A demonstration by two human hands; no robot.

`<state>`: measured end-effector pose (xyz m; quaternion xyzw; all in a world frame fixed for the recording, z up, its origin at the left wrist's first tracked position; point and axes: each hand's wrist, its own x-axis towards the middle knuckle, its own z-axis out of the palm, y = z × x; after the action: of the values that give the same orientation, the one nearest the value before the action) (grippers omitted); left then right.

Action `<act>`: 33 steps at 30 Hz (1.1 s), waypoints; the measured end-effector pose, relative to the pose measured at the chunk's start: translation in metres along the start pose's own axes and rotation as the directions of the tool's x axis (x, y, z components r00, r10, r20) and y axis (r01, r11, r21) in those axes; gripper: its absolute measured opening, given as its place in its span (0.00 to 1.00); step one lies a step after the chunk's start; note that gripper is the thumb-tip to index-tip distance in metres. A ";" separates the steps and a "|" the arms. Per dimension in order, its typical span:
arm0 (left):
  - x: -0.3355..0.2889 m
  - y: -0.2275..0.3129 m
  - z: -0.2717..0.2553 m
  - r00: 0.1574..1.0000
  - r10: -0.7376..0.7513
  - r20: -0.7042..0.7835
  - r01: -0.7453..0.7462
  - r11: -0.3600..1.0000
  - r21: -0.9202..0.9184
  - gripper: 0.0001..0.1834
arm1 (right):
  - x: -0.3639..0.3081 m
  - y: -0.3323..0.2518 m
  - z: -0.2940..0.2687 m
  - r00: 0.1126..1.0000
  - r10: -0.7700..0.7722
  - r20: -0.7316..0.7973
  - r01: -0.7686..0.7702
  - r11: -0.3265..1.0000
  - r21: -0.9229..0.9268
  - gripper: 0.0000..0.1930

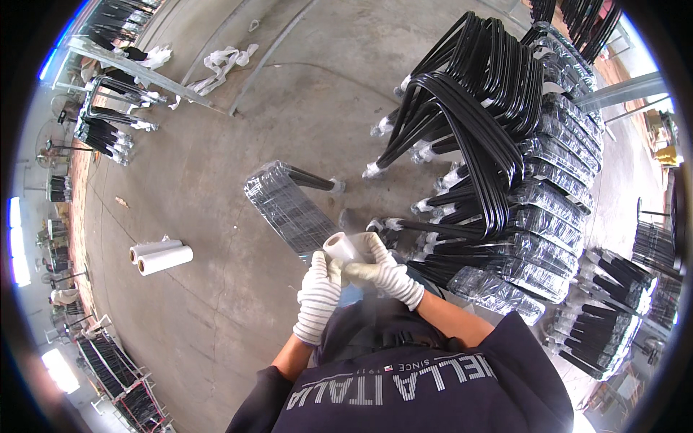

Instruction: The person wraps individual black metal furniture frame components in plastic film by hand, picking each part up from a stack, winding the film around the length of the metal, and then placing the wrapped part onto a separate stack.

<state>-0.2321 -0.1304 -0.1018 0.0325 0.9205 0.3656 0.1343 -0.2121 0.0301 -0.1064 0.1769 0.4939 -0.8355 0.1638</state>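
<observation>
A roll of clear stretch film [344, 248] is held in front of my body, its open core end tilted up and to the left. My right hand [386, 270], in a striped white glove, curls round its right side. Against the roll's near left side, the gloved fingers of my left hand [320, 292] are closed, thumb on the roll. Just beyond stands a bundle of black bent tubes [285, 209] wrapped in film, with white wrapping on a tube end. My hands hide its near end.
Two more film rolls [164, 259] lie on the concrete floor at left. Many black tube frames [476, 94] are stacked at right, beside a row of film-wrapped bundles [552, 195]. Scrap film [224, 66] lies near a metal beam [144, 72]; racks [119, 379] stand at lower left.
</observation>
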 end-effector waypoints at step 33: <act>0.042 -0.020 -0.010 0.786 -0.564 -0.254 -0.094 0.298 -0.950 0.15 | 0.101 0.077 -0.095 0.950 0.235 0.207 -0.125 0.891 -0.437 0.32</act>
<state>-0.2745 -0.1448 -0.1179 -0.3011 0.5273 0.7897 -0.0878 -0.2539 0.0692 -0.2542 0.0747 0.6175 -0.7068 0.3370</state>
